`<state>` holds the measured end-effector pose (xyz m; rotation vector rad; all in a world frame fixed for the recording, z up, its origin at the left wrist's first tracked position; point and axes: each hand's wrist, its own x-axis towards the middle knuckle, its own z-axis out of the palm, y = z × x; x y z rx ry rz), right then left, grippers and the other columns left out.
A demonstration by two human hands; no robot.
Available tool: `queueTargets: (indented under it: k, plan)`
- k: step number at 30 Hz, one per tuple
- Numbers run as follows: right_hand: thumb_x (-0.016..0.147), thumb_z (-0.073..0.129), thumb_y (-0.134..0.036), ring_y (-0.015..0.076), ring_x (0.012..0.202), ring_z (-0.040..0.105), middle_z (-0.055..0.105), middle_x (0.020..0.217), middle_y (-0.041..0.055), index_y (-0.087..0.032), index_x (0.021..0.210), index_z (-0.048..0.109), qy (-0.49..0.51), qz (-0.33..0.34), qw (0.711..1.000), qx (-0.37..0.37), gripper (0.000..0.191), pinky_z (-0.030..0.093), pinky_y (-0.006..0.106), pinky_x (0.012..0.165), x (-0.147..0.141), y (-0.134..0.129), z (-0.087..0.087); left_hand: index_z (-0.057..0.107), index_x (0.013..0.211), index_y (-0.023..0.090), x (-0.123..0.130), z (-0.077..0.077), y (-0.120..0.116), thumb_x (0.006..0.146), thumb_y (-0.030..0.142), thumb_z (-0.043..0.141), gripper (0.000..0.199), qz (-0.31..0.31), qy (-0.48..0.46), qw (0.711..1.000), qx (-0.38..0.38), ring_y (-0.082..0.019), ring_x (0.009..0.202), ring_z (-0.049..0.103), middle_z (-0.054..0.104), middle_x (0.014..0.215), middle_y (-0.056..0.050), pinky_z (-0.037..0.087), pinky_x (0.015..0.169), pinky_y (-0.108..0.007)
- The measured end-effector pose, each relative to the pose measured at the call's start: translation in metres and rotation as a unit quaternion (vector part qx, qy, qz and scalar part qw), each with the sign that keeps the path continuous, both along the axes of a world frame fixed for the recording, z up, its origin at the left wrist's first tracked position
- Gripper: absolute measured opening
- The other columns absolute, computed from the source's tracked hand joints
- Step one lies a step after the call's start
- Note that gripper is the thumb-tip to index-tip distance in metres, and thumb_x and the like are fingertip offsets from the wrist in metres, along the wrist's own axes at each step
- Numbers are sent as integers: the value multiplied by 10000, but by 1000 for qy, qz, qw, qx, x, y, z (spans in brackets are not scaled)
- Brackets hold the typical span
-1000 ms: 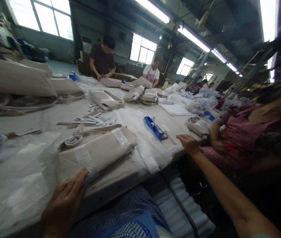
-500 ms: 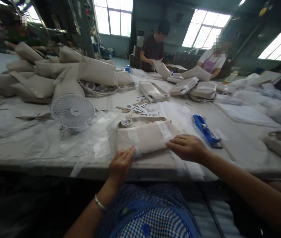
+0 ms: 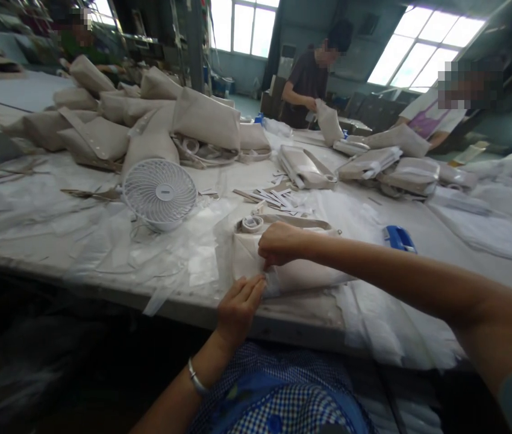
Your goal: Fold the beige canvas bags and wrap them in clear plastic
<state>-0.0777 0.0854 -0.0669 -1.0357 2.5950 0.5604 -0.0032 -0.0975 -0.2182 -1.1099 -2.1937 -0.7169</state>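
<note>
A beige bag [image 3: 310,272] lies in clear plastic along the table's near edge, its strap [image 3: 301,222] and a small white roll [image 3: 252,224] showing at the back. My left hand [image 3: 240,304] has its fingers pressed together on the bag's near left edge, by a strip of clear film; its thumb is hidden. Reaching across the bag, my right hand [image 3: 278,243] is closed over its left part, thumb and fingertips pointing down close to my left fingertips. What those right fingers pinch, if anything, is hidden.
A white fan [image 3: 160,191] stands to the left, with scissors [image 3: 91,194] beside it and loose plastic bags [image 3: 170,265] in front. Behind lie paper strips [image 3: 278,198] and piled beige bags [image 3: 206,120]. A blue tape dispenser [image 3: 399,239] sits right. Across the table, a person [image 3: 305,81] handles a bag.
My right hand has moved left from the bag's right end to its left part, next to my left hand. My left hand stays at the near edge. The view has turned right.
</note>
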Motion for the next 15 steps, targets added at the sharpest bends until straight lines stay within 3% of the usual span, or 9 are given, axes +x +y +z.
queueTargets:
  k: [4, 9, 13, 15]
  plan:
    - [811, 734, -419, 241, 742, 676, 749, 754, 100, -197, 846, 793, -18, 4, 1000, 19, 233, 355, 290, 592, -11, -9, 3, 666, 1161, 219, -1, 2, 1, 929, 106, 575, 273, 9, 8, 1000, -13, -201, 1080, 643, 667, 1302, -18, 523, 1000, -341]
    - [764, 789, -388, 225, 752, 672, 756, 784, 72, -232, 857, 796, -23, -17, 999, 15, 182, 371, 282, 610, -18, -11, -3, 672, 1123, 221, -3, 13, 1, 932, 148, 592, 220, -7, -11, 997, -73, -187, 957, 639, 566, 1436, -33, 572, 868, -320]
    - [736, 786, -565, 225, 755, 670, 745, 777, 65, -226, 826, 782, -11, -59, 998, -6, 351, 394, 282, 640, -30, -3, -9, 687, 1097, 222, -3, 13, 1, 948, 140, 569, 207, -23, 0, 998, -61, -185, 1005, 643, 634, 1353, -7, 563, 944, -337]
    - [704, 799, -609, 239, 795, 680, 749, 821, 79, -209, 840, 770, 13, -102, 994, -26, 424, 409, 282, 659, -39, 9, -8, 666, 1182, 226, -3, 10, 1, 954, 126, 557, 272, -26, 5, 998, -50, -184, 1037, 650, 650, 1328, -16, 552, 981, -345]
